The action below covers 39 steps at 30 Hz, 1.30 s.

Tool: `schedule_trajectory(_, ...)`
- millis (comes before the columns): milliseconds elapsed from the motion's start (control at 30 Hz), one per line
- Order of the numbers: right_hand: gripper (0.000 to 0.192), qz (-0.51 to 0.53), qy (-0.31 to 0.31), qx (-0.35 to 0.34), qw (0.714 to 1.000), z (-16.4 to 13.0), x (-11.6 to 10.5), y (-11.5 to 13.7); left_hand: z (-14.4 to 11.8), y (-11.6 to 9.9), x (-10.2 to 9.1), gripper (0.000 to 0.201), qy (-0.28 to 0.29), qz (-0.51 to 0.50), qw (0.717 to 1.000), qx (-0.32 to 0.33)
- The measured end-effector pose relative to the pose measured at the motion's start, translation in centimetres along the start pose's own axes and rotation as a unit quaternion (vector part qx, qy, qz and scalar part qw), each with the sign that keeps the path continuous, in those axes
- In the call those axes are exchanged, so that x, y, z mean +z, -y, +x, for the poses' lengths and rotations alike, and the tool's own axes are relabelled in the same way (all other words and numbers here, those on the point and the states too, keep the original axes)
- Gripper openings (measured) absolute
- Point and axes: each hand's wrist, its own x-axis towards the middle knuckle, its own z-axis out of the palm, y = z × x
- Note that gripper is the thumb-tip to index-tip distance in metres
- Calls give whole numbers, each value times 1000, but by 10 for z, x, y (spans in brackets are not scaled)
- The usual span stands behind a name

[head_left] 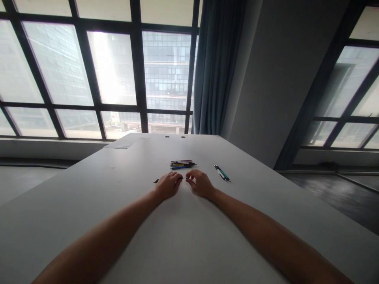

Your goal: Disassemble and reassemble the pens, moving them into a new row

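Note:
Low over the white table, my left hand [168, 185] is closed around a black pen [156, 181], whose one end sticks out past the left side of the hand. The pen's thin other end shows between my two hands. There, my right hand [200, 184] is closed in a pinch on a small part at the pen's end, too small to make out fully. Just beyond my hands lies a pile of several pens [181, 165] in mixed colours, pointing sideways. A pair of pens [222, 173], one green and one white and black, lies slantwise to the right of my right hand.
The long white table [142, 244] reaches toward the windows. White paper sheets [120, 143] lie at its far left edge, and two dark round spots [167, 137] sit near the far end. Behind it hang a blue-grey curtain [213, 79] and a grey pillar [272, 79].

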Motion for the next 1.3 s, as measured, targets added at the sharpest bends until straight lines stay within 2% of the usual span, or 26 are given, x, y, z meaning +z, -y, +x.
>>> schedule_trajectory(367,12,-24,0,30,999,0,-1,0,0,-2,-2,24,9,9,1000,-16)
schedule_trajectory(600,3,19,7,-31,999,0,-1,0,0,0,2,25,15,-14,1000,5)
schedule_trajectory(733,2,29,14,-44,999,0,-3,1,0,3,3,25,12,-37,999,25)
schedule_trajectory(1100,3,66,4,-7,998,1,0,-2,1,0,2,27,15,-29,999,7)
schedule_trajectory(1300,12,55,21,-10,998,-1,0,-2,1,-1,1,27,16,-25,1000,8)
